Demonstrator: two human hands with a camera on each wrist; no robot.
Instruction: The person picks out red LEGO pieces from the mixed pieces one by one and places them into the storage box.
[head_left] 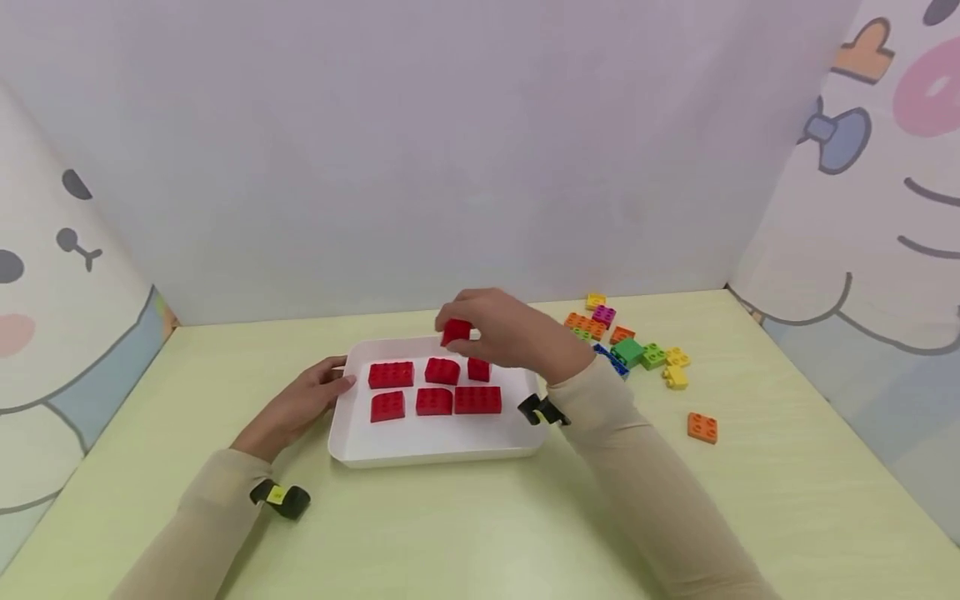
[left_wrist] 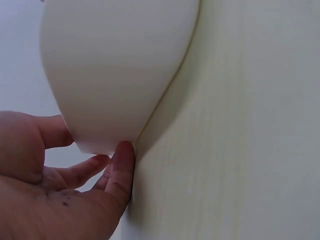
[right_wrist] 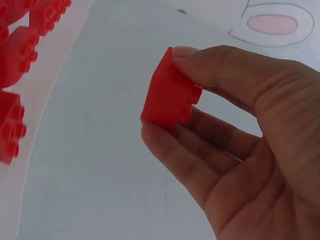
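My right hand (head_left: 510,329) pinches a red building block (right_wrist: 167,95) between thumb and fingers, studs facing the palm in the right wrist view. It is above the far side of a white tray (head_left: 442,437). Inside the tray, several red blocks (head_left: 477,400) sit in two rows, some with a rounded corner. My left hand (head_left: 303,404) grips the tray's left end. Its thumb lies over the rim in the head view, and its fingertips (left_wrist: 122,160) meet the outer wall close to the table in the left wrist view.
Right of the tray lies a loose group of blocks, among them a green block (head_left: 627,352), a purple block (head_left: 603,315) and a yellow block (head_left: 675,378). An orange block (head_left: 702,427) lies apart, nearer the front. Cloth walls (head_left: 442,167) enclose the pale table (head_left: 450,533).
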